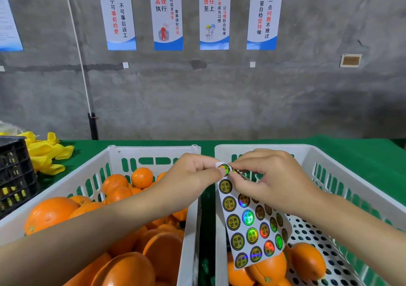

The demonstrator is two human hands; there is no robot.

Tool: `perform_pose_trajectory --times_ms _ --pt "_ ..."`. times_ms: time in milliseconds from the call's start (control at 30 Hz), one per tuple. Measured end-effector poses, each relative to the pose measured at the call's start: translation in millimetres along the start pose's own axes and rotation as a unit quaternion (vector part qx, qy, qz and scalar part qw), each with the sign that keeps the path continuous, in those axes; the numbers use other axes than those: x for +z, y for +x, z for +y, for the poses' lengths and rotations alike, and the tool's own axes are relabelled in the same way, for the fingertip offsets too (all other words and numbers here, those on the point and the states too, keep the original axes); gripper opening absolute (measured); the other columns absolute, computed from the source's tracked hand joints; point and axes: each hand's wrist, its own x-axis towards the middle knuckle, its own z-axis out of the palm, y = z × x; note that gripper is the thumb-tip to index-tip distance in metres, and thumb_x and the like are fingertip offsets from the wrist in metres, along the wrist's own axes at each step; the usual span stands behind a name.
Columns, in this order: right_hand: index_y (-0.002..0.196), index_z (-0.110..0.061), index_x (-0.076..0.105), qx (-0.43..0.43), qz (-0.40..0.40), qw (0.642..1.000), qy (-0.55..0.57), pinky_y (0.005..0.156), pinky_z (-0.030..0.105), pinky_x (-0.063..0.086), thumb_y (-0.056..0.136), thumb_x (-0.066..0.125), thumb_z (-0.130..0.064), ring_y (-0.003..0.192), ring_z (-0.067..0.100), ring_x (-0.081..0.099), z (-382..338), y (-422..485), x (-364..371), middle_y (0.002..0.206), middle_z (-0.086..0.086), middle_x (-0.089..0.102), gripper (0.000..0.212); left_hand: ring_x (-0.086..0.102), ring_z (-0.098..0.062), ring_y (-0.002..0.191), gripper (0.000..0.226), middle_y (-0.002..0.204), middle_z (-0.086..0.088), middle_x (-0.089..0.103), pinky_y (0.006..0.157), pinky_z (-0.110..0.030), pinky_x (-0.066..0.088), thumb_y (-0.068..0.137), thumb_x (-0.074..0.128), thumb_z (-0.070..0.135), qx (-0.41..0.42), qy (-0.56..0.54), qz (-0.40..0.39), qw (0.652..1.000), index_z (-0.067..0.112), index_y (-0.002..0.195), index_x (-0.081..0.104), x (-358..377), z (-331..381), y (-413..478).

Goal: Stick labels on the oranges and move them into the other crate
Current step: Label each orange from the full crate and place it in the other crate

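A bare concrete wall hung with blue-and-white posters (167, 15) backs a table under a green cloth (329, 141), on which stand two white slotted crates. Between your fingertips is the label sheet (252, 224), a thin, floppy backing paper of round holographic stickers that hangs down from your fingers over the right-hand crate (329, 164). Your left hand (191, 175) pinches the sheet's top corner between thumb and forefinger. Your right hand (270, 180) has thumb and forefinger closed on the top label (224, 168), just beside the left fingertips, seemingly lifting its edge. Expect that label to be almost weightless, limp and tacky. Take it by the very rim with a nail so it does not curl onto itself or cling to your fingertip, and let the left pinch hold the sheet taut. Below your right fingers, under the sheet's lower edge, a few labelled-side oranges (307, 261) lie in the right-hand crate. Below your left wrist the left-hand crate (153, 149) is heaped with waiting oranges (50, 215). They look firm, round and likely to roll, so cup one in the palm rather than in the fingertips. Well to the left of your hands, yellow foam nets (48, 153) lie beside a black crate (13, 171).
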Motion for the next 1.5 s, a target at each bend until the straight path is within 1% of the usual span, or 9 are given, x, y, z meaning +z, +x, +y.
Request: perform_pose_trajectory --times_ms 200,467,567,700,833,933,1067,1267,1500 --pt "0.093 -0.025 0.080 0.012 -0.043 0.999 0.016 0.067 0.031 0.052 0.087 0.049 -0.042 0.071 0.002 0.058 -5.4 1.7 -3.3 0.075 -0.017 0.068 0.037 0.067 -0.045 0.095 0.026 0.091 -0.024 0.074 0.090 -0.061 0.051 0.097 0.062 0.032 0.032 -0.008 0.017 0.999 0.015 0.093 0.082 -0.5 -0.9 1.1" --pt "0.072 -0.021 0.073 0.007 -0.068 0.998 0.003 0.058 0.036 0.048 0.086 0.050 -0.029 0.060 0.013 0.053 -6.4 2.8 -5.8 0.059 -0.008 0.060 0.028 0.073 -0.030 0.089 0.028 0.087 -0.010 0.078 0.085 -0.041 0.059 0.096 0.062 0.028 0.008 -0.015 0.002 1.000 0.009 0.090 0.081 -1.3 -2.1 3.4" --pt "0.070 -0.023 0.072 0.006 -0.061 0.998 -0.004 0.057 0.030 0.049 0.085 0.053 -0.025 0.058 0.007 0.052 -3.5 2.5 -6.0 0.058 -0.017 0.055 0.024 0.073 -0.024 0.096 0.027 0.093 -0.006 0.079 0.092 -0.036 0.056 0.100 0.057 0.023 -0.018 -0.034 -0.020 0.999 0.010 0.096 0.080 -1.9 1.2 1.9" --pt "0.089 -0.027 0.079 0.029 -0.063 0.997 -0.015 0.064 0.028 0.053 0.085 0.053 -0.035 0.067 0.005 0.059 -3.0 0.8 -4.9 0.072 -0.018 0.068 0.028 0.069 -0.033 0.104 0.028 0.097 -0.011 0.078 0.098 -0.042 0.054 0.102 0.052 0.017 -0.032 -0.045 -0.016 0.998 0.009 0.096 0.079 0.6 2.2 2.2" --pt "0.109 -0.035 0.075 0.139 -0.040 0.985 0.089 0.078 0.019 0.053 0.082 0.059 -0.057 0.090 -0.006 0.063 1.6 3.6 0.3 0.095 -0.024 0.072 0.038 0.072 -0.026 0.088 0.029 0.092 -0.018 0.076 0.084 -0.031 0.058 0.098 0.052 0.004 -0.027 -0.074 0.026 0.997 0.009 0.081 0.075 -3.2 3.4 4.2" --pt "0.106 -0.036 0.075 0.188 -0.001 0.973 0.130 0.080 0.010 0.047 0.072 0.068 -0.063 0.095 -0.013 0.060 4.7 7.1 3.1 0.100 -0.027 0.069 0.044 0.071 -0.014 0.078 0.026 0.079 -0.010 0.074 0.073 -0.022 0.057 0.093 0.051 -0.003 -0.030 -0.079 0.032 0.996 0.007 0.076 0.068 -5.6 3.1 5.9" --pt "0.100 -0.037 0.074 0.179 0.020 0.973 0.142 0.086 0.019 0.049 0.068 0.072 -0.059 0.100 -0.005 0.059 2.9 7.8 4.2 0.101 -0.025 0.066 0.038 0.069 -0.013 0.070 0.026 0.072 -0.004 0.071 0.066 -0.022 0.056 0.092 0.052 -0.007 -0.039 -0.081 0.021 0.996 0.010 0.073 0.057 -2.0 0.2 7.9" --pt "0.091 -0.039 0.074 0.173 0.020 0.973 0.154 0.090 0.010 0.039 0.075 0.076 -0.044 0.105 -0.009 0.056 5.8 7.9 6.5 0.103 -0.025 0.066 0.017 0.074 -0.027 0.083 0.019 0.090 -0.017 0.076 0.081 -0.039 0.060 0.095 0.056 -0.006 -0.019 -0.058 -0.002 0.998 0.010 0.089 0.064 -4.6 -2.5 6.1" --pt "0.092 -0.049 0.070 0.211 -0.019 0.962 0.170 0.085 0.012 0.037 0.072 0.071 -0.055 0.102 -0.015 0.052 12.5 8.4 9.7 0.101 -0.034 0.065 0.021 0.076 -0.018 0.090 0.030 0.095 -0.003 0.079 0.076 -0.025 0.060 0.098 0.054 -0.003 -0.014 -0.005 -0.025 1.000 0.021 0.110 0.069 -6.7 -1.4 3.4"
